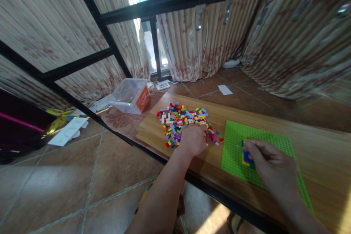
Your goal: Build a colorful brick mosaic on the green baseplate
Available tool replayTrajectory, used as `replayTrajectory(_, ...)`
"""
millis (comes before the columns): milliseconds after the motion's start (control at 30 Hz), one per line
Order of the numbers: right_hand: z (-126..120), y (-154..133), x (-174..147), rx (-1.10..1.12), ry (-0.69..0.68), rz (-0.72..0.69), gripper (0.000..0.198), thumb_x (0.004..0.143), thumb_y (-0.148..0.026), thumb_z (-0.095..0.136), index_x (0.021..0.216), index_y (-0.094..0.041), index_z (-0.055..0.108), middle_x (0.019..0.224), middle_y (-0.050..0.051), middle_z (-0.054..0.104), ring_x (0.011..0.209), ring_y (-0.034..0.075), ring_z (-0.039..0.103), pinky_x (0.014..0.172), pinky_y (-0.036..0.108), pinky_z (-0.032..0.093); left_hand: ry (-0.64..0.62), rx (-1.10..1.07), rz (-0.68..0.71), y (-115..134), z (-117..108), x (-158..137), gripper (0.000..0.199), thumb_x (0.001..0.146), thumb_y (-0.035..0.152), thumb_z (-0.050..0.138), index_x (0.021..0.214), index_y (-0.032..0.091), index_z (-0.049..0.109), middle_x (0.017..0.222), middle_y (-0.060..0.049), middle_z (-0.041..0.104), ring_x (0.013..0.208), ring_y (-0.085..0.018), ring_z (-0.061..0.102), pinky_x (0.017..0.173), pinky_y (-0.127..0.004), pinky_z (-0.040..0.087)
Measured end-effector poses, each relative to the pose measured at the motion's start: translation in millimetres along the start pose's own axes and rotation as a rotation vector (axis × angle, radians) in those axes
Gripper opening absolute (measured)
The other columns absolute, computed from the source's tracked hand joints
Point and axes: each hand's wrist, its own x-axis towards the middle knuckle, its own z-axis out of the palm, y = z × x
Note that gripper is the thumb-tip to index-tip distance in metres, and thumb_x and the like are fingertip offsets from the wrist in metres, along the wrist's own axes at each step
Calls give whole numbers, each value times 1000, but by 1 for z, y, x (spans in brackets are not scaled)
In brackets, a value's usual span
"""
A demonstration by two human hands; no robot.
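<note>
A heap of small, multicoloured toy building bricks (172, 126) lies on the wooden board. My left hand (193, 139) reaches into the near right side of this heap, palm down. Its fingertips are hidden behind the hand and among the bricks, so whether it holds one does not show. To the right is a green studded baseplate (233, 135). On it sits a small blue and yellow brick build (247, 158), partly covered by my right hand (270, 162). The thumb and forefinger of that hand close together on the build's upper edge.
A clear plastic box (128, 98) with an orange label stands beyond the board's left end. A black metal frame (106, 40) crosses the view, with a bar along the board's near edge. Patterned curtains (186, 44) hang behind. White paper (225, 89) lies on the tiled floor.
</note>
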Motion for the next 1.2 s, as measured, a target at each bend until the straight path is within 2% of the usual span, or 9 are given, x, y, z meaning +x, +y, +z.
replayTrajectory(167, 3, -4, 0, 7, 1, -30, 31, 85, -52, 60, 91, -24, 71, 82, 4, 75, 75, 21, 69, 68, 32, 55, 35, -62, -36, -24, -11, 6, 34, 76, 11, 55, 103, 23, 72, 107, -5, 73, 103, -23, 64, 95, -36, 50)
replayTrajectory(333, 2, -2, 0, 14, 1, -54, 31, 85, -51, 60, 91, -24, 72, 83, 4, 75, 76, 22, 69, 67, 32, 54, 283, 5, -369, -65, -25, 26, 31, 82, 14, 52, 106, 17, 71, 110, -12, 71, 106, -26, 63, 95, -38, 48)
replayTrajectory(467, 1, 0, 0, -12, -2, -88, 29, 85, -49, 60, 91, -24, 73, 85, 4, 75, 77, 21, 69, 69, 32, 53, 276, 108, -459, -80, -24, 34, 27, 85, 25, 55, 105, 16, 70, 109, -15, 71, 108, -28, 63, 95, -39, 47)
replayTrajectory(700, 2, -9, 0, 33, -2, -108, 26, 87, -44, 58, 87, -22, 72, 79, 3, 73, 71, 18, 66, 66, 29, 50, 187, 186, -550, -76, -23, 38, 30, 87, 30, 51, 107, 18, 69, 106, -15, 72, 106, -28, 64, 89, -37, 47)
replayTrajectory(967, 10, -26, -9, 84, -72, -179, 23, 92, -33, 53, 81, -21, 69, 73, 2, 69, 66, 15, 61, 61, 26, 45, 154, 255, -523, -77, -34, 42, 34, 90, 32, 43, 101, 15, 70, 103, -18, 72, 101, -33, 65, 85, -41, 47)
replayTrajectory(1100, 19, -32, -21, 65, -174, -285, 20, 93, -26, 51, 85, -21, 68, 76, 2, 71, 68, 14, 63, 64, 25, 46, 316, 170, -502, -54, -41, 41, 35, 91, 38, 43, 96, 15, 69, 95, -15, 72, 93, -30, 65, 81, -37, 48)
replayTrajectory(1167, 21, -32, -25, 15, -204, -365, 19, 93, -25, 51, 87, -21, 68, 79, 3, 71, 73, 15, 64, 68, 26, 46, 367, -20, -419, -30, -36, 37, 32, 89, 40, 47, 93, 16, 69, 86, -9, 72, 83, -24, 65, 76, -32, 48)
replayTrajectory(1200, 21, -32, -25, -2, -199, -382, 18, 93, -24, 51, 89, -21, 68, 81, 3, 71, 75, 16, 64, 70, 27, 47, 349, -154, -356, -16, -30, 33, 30, 87, 40, 51, 89, 16, 68, 80, -7, 70, 76, -21, 64, 73, -29, 48)
